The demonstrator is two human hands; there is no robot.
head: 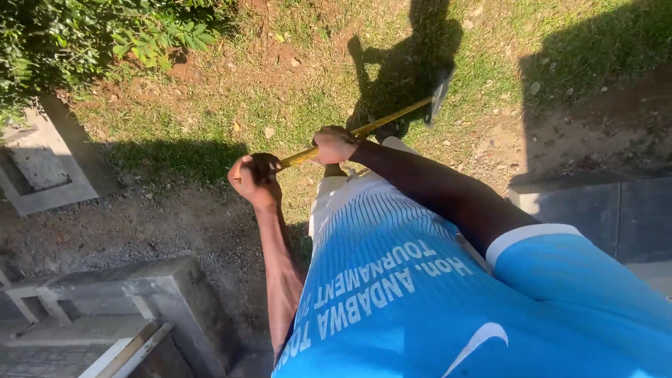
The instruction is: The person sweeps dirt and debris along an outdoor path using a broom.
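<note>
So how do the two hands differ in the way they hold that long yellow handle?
The left hand grips the very end of the yellow handle, fist turned up in sunlight. The right hand grips further along, nearer the dark blade, knuckles up, its arm in shadow. Both are closed around the same handle.

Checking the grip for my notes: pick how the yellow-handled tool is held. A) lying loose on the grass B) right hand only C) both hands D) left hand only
C: the left hand grips the handle's end and the right hand grips further along the yellow handle.
</note>
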